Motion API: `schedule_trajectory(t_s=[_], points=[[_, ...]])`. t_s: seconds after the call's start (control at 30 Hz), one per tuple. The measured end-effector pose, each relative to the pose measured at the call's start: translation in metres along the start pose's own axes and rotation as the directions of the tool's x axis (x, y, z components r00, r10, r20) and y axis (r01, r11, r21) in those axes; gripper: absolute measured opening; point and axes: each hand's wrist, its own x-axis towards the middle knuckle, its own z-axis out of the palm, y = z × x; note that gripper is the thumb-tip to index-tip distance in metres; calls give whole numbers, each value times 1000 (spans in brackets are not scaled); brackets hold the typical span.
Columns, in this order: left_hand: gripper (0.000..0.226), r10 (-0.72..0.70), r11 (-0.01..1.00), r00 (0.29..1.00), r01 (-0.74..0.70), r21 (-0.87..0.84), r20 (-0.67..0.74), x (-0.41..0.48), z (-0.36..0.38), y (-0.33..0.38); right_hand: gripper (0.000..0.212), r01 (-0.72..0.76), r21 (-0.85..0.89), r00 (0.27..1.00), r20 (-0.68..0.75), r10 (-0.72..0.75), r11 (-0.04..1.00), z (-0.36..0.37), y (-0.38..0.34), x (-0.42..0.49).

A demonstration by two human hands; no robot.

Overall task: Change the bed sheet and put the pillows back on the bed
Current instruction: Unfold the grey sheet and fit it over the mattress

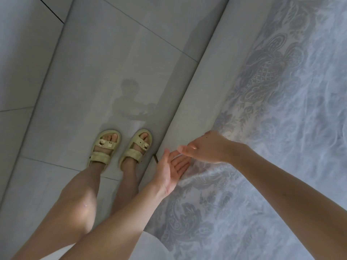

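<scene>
A pale bed sheet [281, 128] with a grey-blue floral pattern covers the bed on the right. Its edge runs along the plain mattress side [202, 76]. My right hand [208, 149] lies on that edge, back up, thumb pointing left. Its fingers bend down over the sheet's edge and their tips are hidden. Just below it, my left hand [169, 173] is held palm up with straight fingers, whose tips reach the sheet's edge. No pillows are in view.
I stand on a glossy grey tiled floor [90, 68] close beside the bed. My feet are in pale yellow sandals [122, 147]. A small dark thing [155, 158] pokes out by the base of the bed.
</scene>
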Motion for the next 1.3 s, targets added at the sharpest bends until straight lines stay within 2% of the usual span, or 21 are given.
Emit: schedule_trajectory(t_s=[0.07,0.17,0.27,0.37,0.5,0.6,0.63,0.7,0.8,0.93,1.0,1.07,1.13,1.2,1.27,1.3], points=[[56,43,985,999,-37,170,-29,-10,-14,-3,61,-21,-17,995,97,23,1000,13,-10,2],[54,53,913,996,-19,407,-71,-22,-23,-12,74,-36,-159,983,170,64,987,35,-11,11],[51,14,861,997,26,508,-75,-27,-32,-31,80,-108,-172,973,183,139,979,38,-13,20],[49,-17,868,999,40,494,-51,-28,-37,-43,92,-222,-150,948,199,249,963,37,-15,29],[51,-90,854,995,55,518,43,-24,-39,-62,94,-220,-302,932,216,292,927,52,-19,27],[50,-197,902,977,147,405,84,-24,-37,-82,93,-272,-219,937,163,310,937,57,-20,20],[49,-222,917,970,174,359,97,-23,-38,-88,94,-301,-170,925,186,331,938,56,-21,22],[47,-231,935,966,187,301,118,-23,-40,-97,96,-363,-79,875,314,369,928,61,-27,31],[42,-210,941,965,157,298,156,-23,-49,-100,99,-399,-30,801,476,364,916,67,-38,39],[49,-277,919,956,236,315,94,-24,-63,-103,96,-370,157,849,458,264,916,61,-41,36],[52,-296,909,952,254,331,82,-26,-69,-102,98,-331,66,843,469,263,941,71,-48,33],[56,-279,898,957,233,372,75,-30,-75,-100,98,-315,-76,842,438,315,946,86,-55,29],[60,-190,886,982,163,433,18,-39,-82,-97,93,-320,-129,857,383,345,939,95,-59,29],[60,-6,876,999,26,481,-42,-46,-94,-97,93,-337,-136,842,400,363,932,99,-59,36],[60,176,837,982,-110,536,-74,-48,-108,-99,96,-340,-197,813,431,392,920,108,-63,42],[60,223,821,972,-144,553,-78,-48,-113,-100,98,-336,-230,808,427,405,913,113,-65,44]])
